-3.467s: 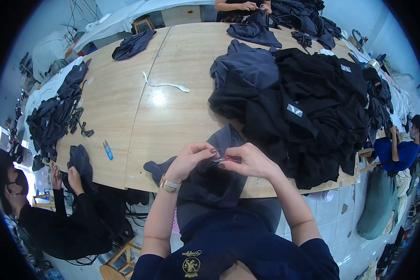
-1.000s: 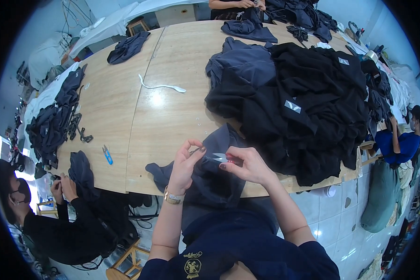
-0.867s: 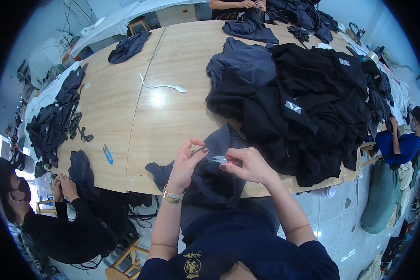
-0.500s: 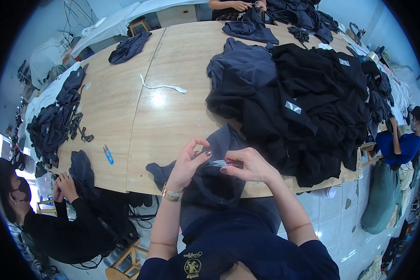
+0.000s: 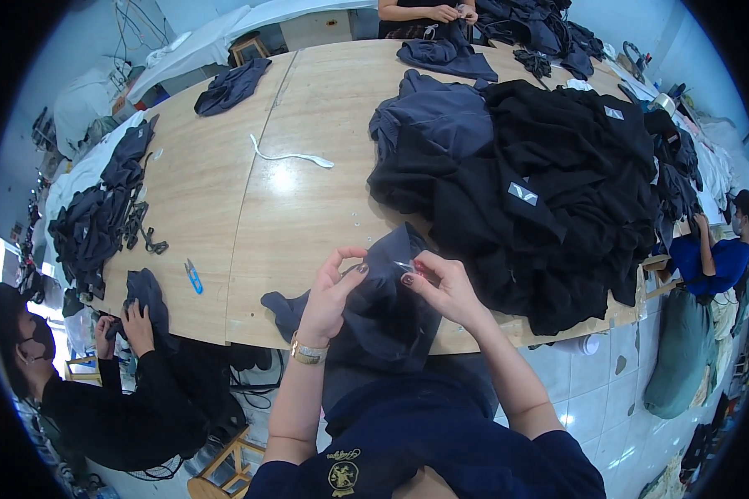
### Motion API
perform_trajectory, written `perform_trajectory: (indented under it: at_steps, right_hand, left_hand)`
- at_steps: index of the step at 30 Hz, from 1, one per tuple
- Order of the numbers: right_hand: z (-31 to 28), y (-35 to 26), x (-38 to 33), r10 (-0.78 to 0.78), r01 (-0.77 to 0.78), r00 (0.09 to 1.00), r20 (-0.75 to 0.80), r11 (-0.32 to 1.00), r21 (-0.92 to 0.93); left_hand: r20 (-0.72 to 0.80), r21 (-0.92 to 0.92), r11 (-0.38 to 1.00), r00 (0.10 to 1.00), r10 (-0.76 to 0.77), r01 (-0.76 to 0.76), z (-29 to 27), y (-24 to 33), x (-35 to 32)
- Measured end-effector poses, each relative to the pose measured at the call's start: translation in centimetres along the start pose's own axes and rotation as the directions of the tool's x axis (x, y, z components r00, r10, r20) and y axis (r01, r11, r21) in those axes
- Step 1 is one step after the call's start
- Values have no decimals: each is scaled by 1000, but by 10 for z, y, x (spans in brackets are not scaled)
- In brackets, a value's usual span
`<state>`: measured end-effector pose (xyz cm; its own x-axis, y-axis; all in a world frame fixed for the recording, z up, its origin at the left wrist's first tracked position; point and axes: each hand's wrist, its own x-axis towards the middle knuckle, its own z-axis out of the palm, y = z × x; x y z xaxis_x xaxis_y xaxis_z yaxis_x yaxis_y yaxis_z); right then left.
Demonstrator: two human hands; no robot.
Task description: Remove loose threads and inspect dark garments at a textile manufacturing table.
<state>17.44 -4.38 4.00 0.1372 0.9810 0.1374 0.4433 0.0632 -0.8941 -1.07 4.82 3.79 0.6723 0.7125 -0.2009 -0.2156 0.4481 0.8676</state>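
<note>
Leftmost, on pale wood table (image 5: 195,170): blue snips (image 5: 194,277), lying alone near a co-worker's dark cloth (image 5: 146,291). Next, person's left hand (image 5: 328,294): thumb and forefinger curled close over the cloth; whether anything fine is pinched between them, cannot tell. Middle: dark grey garment (image 5: 384,328), under and between both hands, across the table's near edge and onto the lap. Right of that, right hand (image 5: 448,291) pinches small red-handled snips (image 5: 404,266). Change: half a second ago blades pointed in close to the left thumb; now this hand sits higher and blades stand apart from it, so I judge cutting is paused. Garment looks soft, matte, rumpled, a dark fold in its middle, one narrow part trailing left. Far right, black garment pile (image 5: 587,179), just beside it
</note>
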Motion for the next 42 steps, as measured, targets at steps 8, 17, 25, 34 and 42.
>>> perform_trajectory:
  at_steps: [8, 17, 25, 34, 42]
  right_hand:
    - [7, -6, -2, -390, 290, 916, -92, 805, -517]
    - [2, -9, 3, -498, 346, 867, -14, 622, -703]
    - [-11, -12, 11, -527, 456, 837, 146, 526, -718]
    - [-14, -5, 13, -523, 464, 838, 156, 532, -708]
    - [-13, -4, 11, -521, 459, 840, 150, 535, -709]
  left_hand:
    - [-24, -112, 993, 999, 37, -39, 1, 0, -5]
    - [27, -60, 998, 1000, 6, -4, 1, 4, -6]
    - [62, -17, 999, 997, -40, 41, 0, 10, -2]
    - [80, 14, 998, 995, -55, 54, -5, 10, 1]
    - [89, 37, 999, 996, -31, 28, -8, 7, 5]
